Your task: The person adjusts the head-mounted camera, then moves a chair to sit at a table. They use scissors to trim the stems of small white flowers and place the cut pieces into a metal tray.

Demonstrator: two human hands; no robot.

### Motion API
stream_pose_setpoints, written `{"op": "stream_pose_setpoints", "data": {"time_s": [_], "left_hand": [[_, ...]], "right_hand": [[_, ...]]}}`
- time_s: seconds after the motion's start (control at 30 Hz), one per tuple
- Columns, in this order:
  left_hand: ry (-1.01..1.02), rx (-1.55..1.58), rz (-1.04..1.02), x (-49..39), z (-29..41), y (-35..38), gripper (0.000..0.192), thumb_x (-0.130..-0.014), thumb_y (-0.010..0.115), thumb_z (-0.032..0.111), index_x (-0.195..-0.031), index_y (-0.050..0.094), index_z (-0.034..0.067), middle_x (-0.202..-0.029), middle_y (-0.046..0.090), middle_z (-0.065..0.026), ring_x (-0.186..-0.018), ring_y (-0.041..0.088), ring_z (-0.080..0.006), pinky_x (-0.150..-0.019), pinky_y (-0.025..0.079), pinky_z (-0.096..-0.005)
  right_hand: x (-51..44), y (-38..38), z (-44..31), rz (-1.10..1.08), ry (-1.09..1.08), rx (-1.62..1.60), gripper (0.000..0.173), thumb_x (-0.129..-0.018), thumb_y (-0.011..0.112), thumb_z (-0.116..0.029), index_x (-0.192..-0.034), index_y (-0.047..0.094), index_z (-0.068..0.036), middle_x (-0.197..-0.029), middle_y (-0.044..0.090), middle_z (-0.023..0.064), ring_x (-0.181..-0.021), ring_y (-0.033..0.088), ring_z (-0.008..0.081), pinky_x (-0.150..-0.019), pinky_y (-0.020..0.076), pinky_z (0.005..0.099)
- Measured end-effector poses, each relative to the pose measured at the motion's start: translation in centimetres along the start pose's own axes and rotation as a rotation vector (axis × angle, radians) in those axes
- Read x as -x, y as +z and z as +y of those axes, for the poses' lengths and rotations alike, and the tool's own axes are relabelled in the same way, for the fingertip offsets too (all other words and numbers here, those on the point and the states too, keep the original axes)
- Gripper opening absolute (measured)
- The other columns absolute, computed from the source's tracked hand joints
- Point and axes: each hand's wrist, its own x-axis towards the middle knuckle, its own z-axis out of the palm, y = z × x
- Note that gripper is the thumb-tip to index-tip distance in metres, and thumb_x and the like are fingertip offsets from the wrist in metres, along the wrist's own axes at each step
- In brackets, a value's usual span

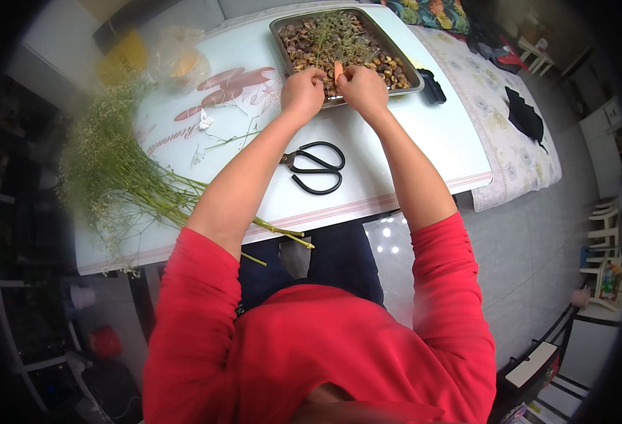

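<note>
Both my hands are at the near edge of a rectangular metal tray, which holds many brown, nut-like pieces under a heap of thin green sprigs. My right hand pinches a small orange object, its kind unclear. Beside it, my left hand has its fingers curled at the tray's rim; whether something small is between them cannot be told. Black-handled scissors lie nearer to me, their blades partly hidden by my left forearm. A large bunch of small-flowered green stems spreads over the left of the table.
On the white table are a clear plastic bag with something orange, a crumpled white scrap and loose sprigs. A black object stands right of the tray. Several cut stems jut past the near edge.
</note>
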Motion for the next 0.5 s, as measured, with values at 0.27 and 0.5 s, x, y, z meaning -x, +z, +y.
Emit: {"op": "stream_pose_setpoints", "data": {"time_s": [0.27,0.5], "left_hand": [[0.047,0.465,0.255,-0.2,0.1,-1.3,0.014,-0.085,0.067,0.008,-0.099,0.070,0.009,-0.081,0.069,-0.0065,-0.069,0.067,-0.0182,-0.066,0.052,-0.0325],[0.116,0.290,0.086,0.6,0.3,-1.2,0.025,-0.085,0.065,0.006,-0.110,0.067,0.007,-0.089,0.070,-0.0060,-0.067,0.061,-0.0125,-0.068,0.051,-0.0284]], "right_hand": [[0.7,-2.6,2.5,0.202,-0.079,0.065,0.022,-0.083,0.061,-0.028,-0.079,0.072,-0.009,-0.071,0.068,0.0153,-0.070,0.066,0.0344,-0.074,0.0486,0.0440],[3.1,-4.9,0.7,0.367,-0.233,-0.136,0.018,-0.085,0.065,-0.021,-0.079,0.070,-0.005,-0.067,0.066,0.0147,-0.065,0.065,0.0328,-0.062,0.0491,0.0418]]}}
